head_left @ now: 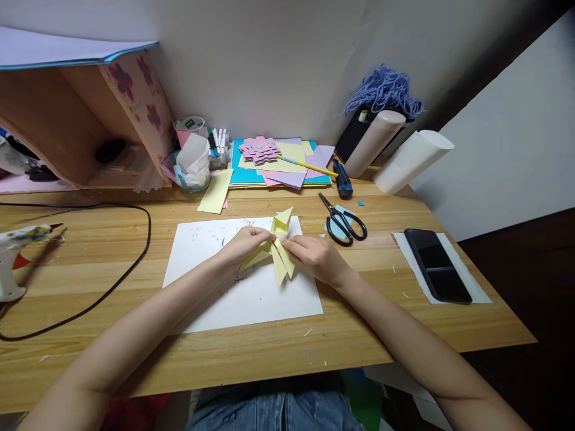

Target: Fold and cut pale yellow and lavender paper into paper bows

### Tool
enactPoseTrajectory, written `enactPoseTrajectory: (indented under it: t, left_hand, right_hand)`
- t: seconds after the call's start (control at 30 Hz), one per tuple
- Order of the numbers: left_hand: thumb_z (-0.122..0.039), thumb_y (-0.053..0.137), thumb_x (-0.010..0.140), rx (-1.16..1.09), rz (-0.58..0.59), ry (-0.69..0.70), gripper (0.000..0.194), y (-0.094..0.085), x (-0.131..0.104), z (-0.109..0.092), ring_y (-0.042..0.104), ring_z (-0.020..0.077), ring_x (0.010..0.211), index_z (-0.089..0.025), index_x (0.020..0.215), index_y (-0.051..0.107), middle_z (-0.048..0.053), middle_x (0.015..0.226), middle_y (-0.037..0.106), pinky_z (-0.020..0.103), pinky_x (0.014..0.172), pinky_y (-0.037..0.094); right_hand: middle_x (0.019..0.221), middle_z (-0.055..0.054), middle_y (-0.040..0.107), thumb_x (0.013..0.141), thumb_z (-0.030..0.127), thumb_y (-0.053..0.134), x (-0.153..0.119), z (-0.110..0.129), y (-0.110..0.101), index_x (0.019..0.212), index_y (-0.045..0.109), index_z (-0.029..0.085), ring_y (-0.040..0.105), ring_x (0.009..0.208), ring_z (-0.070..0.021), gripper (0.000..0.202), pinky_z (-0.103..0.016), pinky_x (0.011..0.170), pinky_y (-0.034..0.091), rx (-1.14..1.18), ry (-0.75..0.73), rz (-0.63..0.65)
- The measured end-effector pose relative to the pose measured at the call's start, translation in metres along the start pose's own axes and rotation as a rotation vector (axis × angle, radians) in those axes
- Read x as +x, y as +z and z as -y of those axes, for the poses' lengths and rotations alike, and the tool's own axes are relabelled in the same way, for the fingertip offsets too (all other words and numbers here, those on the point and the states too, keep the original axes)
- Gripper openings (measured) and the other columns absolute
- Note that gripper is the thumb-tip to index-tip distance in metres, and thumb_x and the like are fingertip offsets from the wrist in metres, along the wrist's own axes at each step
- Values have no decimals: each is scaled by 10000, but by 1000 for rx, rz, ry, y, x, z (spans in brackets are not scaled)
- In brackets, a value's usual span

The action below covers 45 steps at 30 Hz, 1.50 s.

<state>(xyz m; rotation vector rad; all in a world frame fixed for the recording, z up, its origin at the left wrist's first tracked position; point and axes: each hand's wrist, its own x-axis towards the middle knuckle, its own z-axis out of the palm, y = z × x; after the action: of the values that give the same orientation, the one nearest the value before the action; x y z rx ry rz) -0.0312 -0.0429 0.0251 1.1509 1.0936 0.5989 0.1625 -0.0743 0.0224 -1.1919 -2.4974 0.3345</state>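
Observation:
A folded yellow paper piece (281, 254) with several pointed flaps is held over a marked white sheet (197, 305). My left hand (245, 245) pinches it from the left side, thumb and fingers pressed together near its middle. From the right, my right hand (317, 256) grips the same paper, its fingertips close to those of the left. One flap points up and away, two point toward me, and another spreads to the left under my left hand.
Black-handled scissors (344, 222) lie right of the sheet, a phone (438, 266) farther right. A glue gun (15, 257) and black cable (144, 239) are at left. Behind are coloured papers (287, 161), a pink paper flower (259, 149), a cutter (342, 179) and a white roll (413, 161).

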Motion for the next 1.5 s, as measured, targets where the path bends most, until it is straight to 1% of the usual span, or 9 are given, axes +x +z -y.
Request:
enactPoseTrajectory:
  t: [0.13, 0.27, 0.4, 0.5, 0.67, 0.87, 1.13, 1.37, 1.5]
  left_hand:
    - [-351, 653, 664, -34, 1, -15, 235, -1, 0, 0, 445, 96, 525, -141, 583, 588, 26, 596, 549, 241, 496, 310]
    - [-378, 682, 647, -18, -23, -57, 266, -1, 1, 1, 456, 91, 524, -133, 585, 599, 28, 608, 573, 236, 495, 300]
    - [-372, 678, 656, 18, -60, -26, 259, 1, 1, 3, 454, 88, 534, -129, 594, 616, 25, 613, 584, 235, 510, 294]
    - [-357, 690, 648, 53, -79, -14, 248, 2, 1, 3, 436, 78, 517, -133, 573, 614, 8, 581, 572, 238, 519, 290]
    - [-352, 690, 648, 68, -62, -8, 225, 3, 1, 2, 450, 79, 534, -140, 601, 632, -1, 597, 583, 239, 552, 309]
    - [-335, 678, 645, 118, -80, 7, 210, 4, 0, 1, 443, 83, 541, -141, 580, 631, -12, 573, 570, 239, 569, 313]
    - [-318, 661, 654, 90, -73, 31, 189, 3, 1, 3, 455, 87, 558, -138, 600, 643, -1, 602, 594, 229, 560, 313]
    - [-327, 646, 683, 71, 183, -110, 200, -2, -5, -10, 535, 111, 593, -131, 685, 684, 67, 728, 691, 222, 550, 363]
    - [-373, 675, 653, 217, 188, -136, 268, -3, -8, -13, 415, 73, 457, -111, 602, 680, 67, 636, 675, 214, 440, 263]
  right_hand:
    - [853, -97, 687, 926, 199, 351, 1, 0, 0, 1099, 633, 174, 606, 742, -181, 332, -291, 589, 429, -112, -69, -27]
    - [832, -86, 695, 904, 238, 419, 4, 3, -3, 934, 671, 153, 617, 739, -165, 268, -280, 629, 452, 62, -58, -134]
    - [788, -50, 690, 849, 310, 521, 6, 2, -4, 797, 669, 167, 613, 715, -147, 212, -272, 650, 462, 538, 235, -140]
    - [790, -53, 688, 741, 350, 650, 8, -3, -1, 794, 661, 156, 619, 709, -149, 201, -263, 627, 460, 939, 514, -11]
    - [676, -23, 662, 644, 354, 734, 10, -6, 4, 706, 641, 142, 580, 599, -105, 239, -246, 613, 432, 1256, 693, 108]
    - [614, -6, 654, 604, 332, 757, 11, -6, 1, 667, 653, 138, 556, 548, -89, 229, -228, 577, 405, 1265, 726, 104]
    - [776, -29, 708, 625, 281, 733, 9, -17, -1, 784, 702, 161, 623, 702, -126, 202, -245, 681, 449, 1244, 659, 143]
    - [838, -43, 708, 702, 283, 662, 9, -16, -11, 811, 704, 166, 628, 766, -154, 165, -267, 700, 458, 1033, 481, 164]
    - [836, -54, 703, 726, 306, 637, 9, -13, -13, 843, 705, 161, 627, 772, -166, 198, -287, 706, 463, 957, 425, 194]
